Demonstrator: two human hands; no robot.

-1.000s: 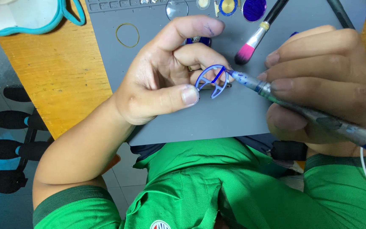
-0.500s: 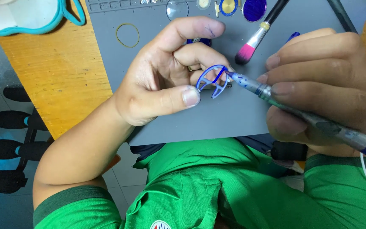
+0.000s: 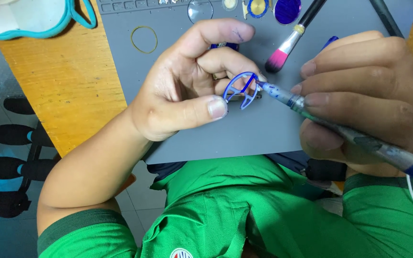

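Observation:
My left hand pinches a small blue ring-shaped frame with thin spokes between thumb and fingers, just above the grey work mat. My right hand grips a thin brush with a blue-stained handle like a pen. The brush tip touches the right edge of the blue frame.
At the mat's far edge lie a pink-tipped brush, a yellow ring, a clear round lens and blue round pieces. The mat rests on a wooden table. A teal-rimmed white object sits far left. Chair feet stand on the floor below.
The brush tip has shifted slightly along the edge of the blue frame. Both hands stay in nearly the same place.

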